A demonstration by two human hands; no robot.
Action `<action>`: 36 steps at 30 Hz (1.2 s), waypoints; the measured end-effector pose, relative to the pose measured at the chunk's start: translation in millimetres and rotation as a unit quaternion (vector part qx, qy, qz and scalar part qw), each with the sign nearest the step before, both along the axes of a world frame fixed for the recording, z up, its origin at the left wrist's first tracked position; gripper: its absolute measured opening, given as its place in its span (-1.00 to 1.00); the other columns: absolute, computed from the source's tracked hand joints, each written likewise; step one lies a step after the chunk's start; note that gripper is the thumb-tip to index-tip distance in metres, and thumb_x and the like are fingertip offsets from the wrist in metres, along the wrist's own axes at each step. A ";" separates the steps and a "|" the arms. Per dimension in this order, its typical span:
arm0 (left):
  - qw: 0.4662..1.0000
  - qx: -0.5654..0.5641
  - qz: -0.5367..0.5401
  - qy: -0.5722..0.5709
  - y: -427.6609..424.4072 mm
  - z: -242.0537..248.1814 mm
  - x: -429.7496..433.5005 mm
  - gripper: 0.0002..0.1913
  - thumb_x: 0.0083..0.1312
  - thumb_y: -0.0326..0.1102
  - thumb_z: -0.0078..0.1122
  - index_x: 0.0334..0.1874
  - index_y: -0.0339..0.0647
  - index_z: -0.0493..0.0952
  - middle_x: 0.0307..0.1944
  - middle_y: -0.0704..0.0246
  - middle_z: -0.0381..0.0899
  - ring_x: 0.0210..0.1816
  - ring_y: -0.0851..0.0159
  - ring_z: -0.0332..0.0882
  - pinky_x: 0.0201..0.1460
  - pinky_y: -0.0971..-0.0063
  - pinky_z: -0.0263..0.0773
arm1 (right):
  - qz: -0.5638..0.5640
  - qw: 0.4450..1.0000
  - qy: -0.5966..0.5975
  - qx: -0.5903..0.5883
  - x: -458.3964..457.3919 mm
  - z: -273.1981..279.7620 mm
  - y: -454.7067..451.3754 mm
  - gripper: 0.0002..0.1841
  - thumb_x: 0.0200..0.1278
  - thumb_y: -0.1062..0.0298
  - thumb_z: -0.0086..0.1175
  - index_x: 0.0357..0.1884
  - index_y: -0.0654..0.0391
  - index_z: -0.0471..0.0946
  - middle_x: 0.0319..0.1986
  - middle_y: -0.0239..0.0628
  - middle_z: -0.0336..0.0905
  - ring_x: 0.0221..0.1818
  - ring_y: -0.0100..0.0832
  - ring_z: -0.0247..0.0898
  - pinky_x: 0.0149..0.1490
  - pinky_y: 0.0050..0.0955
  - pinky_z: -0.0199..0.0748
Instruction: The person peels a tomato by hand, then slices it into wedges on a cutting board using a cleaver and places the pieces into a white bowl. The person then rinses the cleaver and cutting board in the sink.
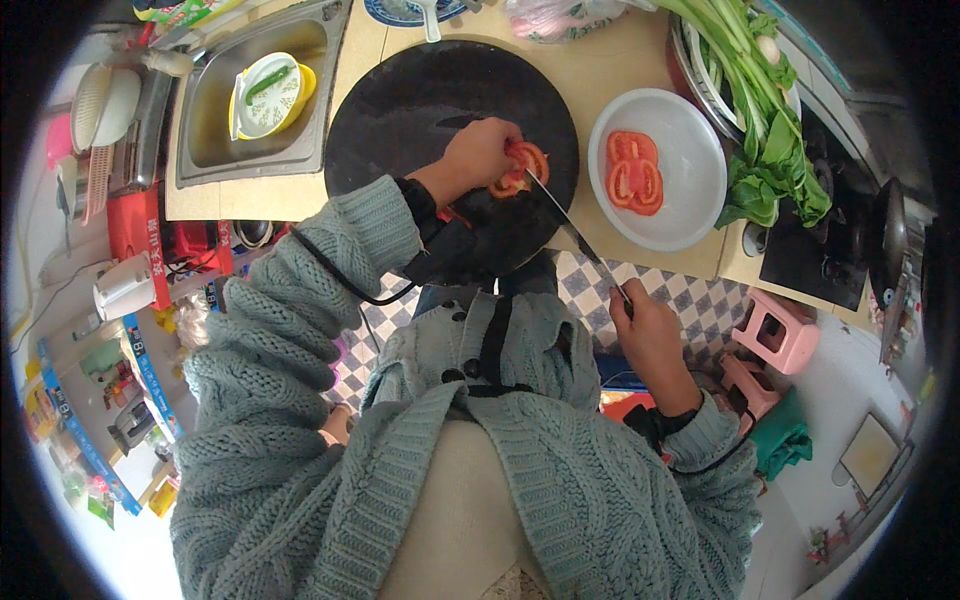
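On a round black cutting board [397, 112], my left hand [480, 154] grips cut tomato pieces [529, 161] by their far left side. My right hand [649, 330] is closed round the handle of a kitchen knife [574, 229], out past the board's near right edge. The blade slants up and left, its tip at the tomato. Part of another red piece [454, 216] shows beneath my left wrist. To the right of the board stands a white bowl [697, 202] with several tomato slices [634, 172] lying in it.
Left is a steel sink [206, 142] with a yellow-rimmed colander [264, 112] holding a green pepper [268, 85]. Leafy greens [772, 150] overhang the counter at right, beside a black gas stove [817, 247]. A plastic bag [555, 19] and a blue-patterned plate [390, 11] lie behind the board.
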State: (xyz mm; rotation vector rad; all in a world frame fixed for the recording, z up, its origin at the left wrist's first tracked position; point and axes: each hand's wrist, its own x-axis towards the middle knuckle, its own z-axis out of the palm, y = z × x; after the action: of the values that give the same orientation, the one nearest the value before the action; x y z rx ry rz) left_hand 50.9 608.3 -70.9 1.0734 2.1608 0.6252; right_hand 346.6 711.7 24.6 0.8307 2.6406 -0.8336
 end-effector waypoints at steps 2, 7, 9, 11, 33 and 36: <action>1.000 0.002 0.000 -0.008 0.0 0.3 -0.6 -0.74 0.01 -0.36 0.35 -0.23 -0.22 0.61 -0.35 0.17 0.66 -0.30 0.12 0.65 -0.21 0.30 0.50 | 0.006 1.000 0.007 0.007 -1.2 -0.5 0.0 -0.79 0.31 0.20 0.04 -0.34 0.12 0.41 -0.59 -0.04 0.54 -0.52 0.04 0.50 -0.44 -0.05 0.39; 1.000 0.003 -0.015 -0.018 -0.3 -0.1 -5.4 -0.77 0.06 -0.34 0.33 -0.23 -0.23 0.63 -0.38 0.17 0.66 -0.36 0.14 0.66 -0.27 0.32 0.50 | 0.016 1.000 -0.007 0.012 -3.6 -1.0 -0.1 -0.79 0.31 0.20 0.04 -0.34 0.13 0.39 -0.60 -0.02 0.53 -0.51 0.05 0.51 -0.43 -0.03 0.40; 1.000 0.001 -0.021 -0.021 0.2 -0.4 -7.2 -0.78 0.08 -0.32 0.32 -0.24 -0.24 0.64 -0.40 0.18 0.66 -0.36 0.17 0.66 -0.28 0.33 0.50 | 0.024 0.999 -0.021 0.026 -4.8 -3.0 -2.1 -0.80 0.31 0.21 0.04 -0.33 0.13 0.38 -0.60 -0.02 0.53 -0.51 0.05 0.51 -0.43 -0.02 0.41; 0.999 -0.003 -0.022 -0.028 0.5 -0.6 -8.7 -0.78 0.10 -0.31 0.31 -0.23 -0.24 0.65 -0.41 0.18 0.66 -0.36 0.19 0.66 -0.29 0.34 0.50 | 0.028 0.999 -0.032 0.032 -6.1 -5.6 -3.7 -0.80 0.31 0.21 0.04 -0.32 0.13 0.38 -0.60 -0.02 0.54 -0.51 0.05 0.51 -0.43 -0.02 0.41; 0.960 -0.024 0.243 -0.135 -25.2 -25.0 7.0 -0.70 -0.06 -0.22 0.42 -0.30 -0.23 0.64 -0.38 0.19 0.66 -0.31 0.19 0.66 -0.25 0.36 0.51 | -0.051 0.998 -0.010 -0.046 -5.6 -2.0 -23.1 -0.78 0.33 0.24 0.01 -0.31 0.19 0.38 -0.65 0.04 0.48 -0.53 0.15 0.46 -0.43 0.06 0.33; 0.958 -0.024 0.248 -0.141 -25.7 -28.1 6.6 -0.69 -0.07 -0.22 0.42 -0.31 -0.23 0.64 -0.38 0.18 0.65 -0.30 0.18 0.66 -0.24 0.36 0.51 | -0.054 0.997 -0.011 -0.051 -6.9 -3.8 -24.0 -0.78 0.33 0.24 0.01 -0.31 0.20 0.38 -0.64 0.04 0.49 -0.52 0.14 0.47 -0.43 0.06 0.33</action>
State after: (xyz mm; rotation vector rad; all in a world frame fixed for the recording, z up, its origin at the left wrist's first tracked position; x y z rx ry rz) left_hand 57.5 582.6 -99.0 0.3751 2.1772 0.8838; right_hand 339.7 687.7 20.8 0.9559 2.5296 -0.9732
